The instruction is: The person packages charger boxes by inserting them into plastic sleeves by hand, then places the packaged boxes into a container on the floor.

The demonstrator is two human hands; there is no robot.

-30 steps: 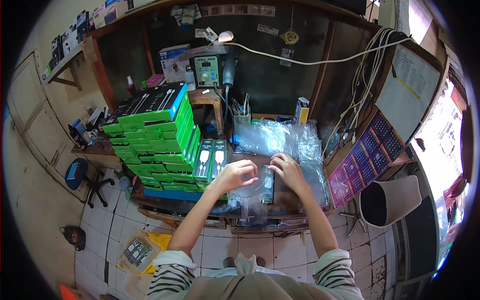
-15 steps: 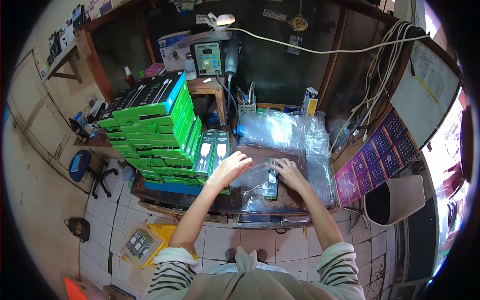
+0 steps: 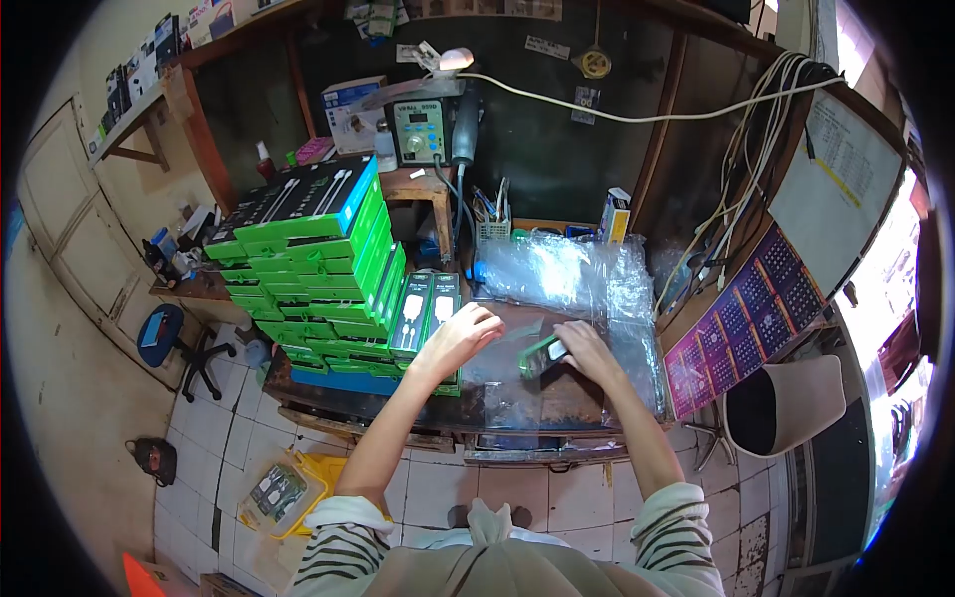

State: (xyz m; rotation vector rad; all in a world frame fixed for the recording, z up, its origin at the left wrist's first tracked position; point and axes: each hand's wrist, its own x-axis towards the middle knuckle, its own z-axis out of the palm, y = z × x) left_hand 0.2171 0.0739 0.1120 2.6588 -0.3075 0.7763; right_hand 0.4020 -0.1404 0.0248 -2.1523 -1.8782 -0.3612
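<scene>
My right hand grips a small black and green box, which is tilted and blurred by motion above the desk. Fingers curled together, my left hand is in the air just in front of two upright cable boxes. Whether it pinches a bit of film I cannot make out. Clear plastic film lies on the desk below and between my hands. To the left rises a tall stack of green and black cable boxes.
Shiny clear plastic sheets cover the desk's back right. Behind stand a soldering station and a pen basket. White cables hang at right by a purple calendar. A yellow bin sits on the floor.
The small box has swung from upright on the desk to a tilted position in my right hand. My left hand stays nearly in place. The view has shifted slightly.
</scene>
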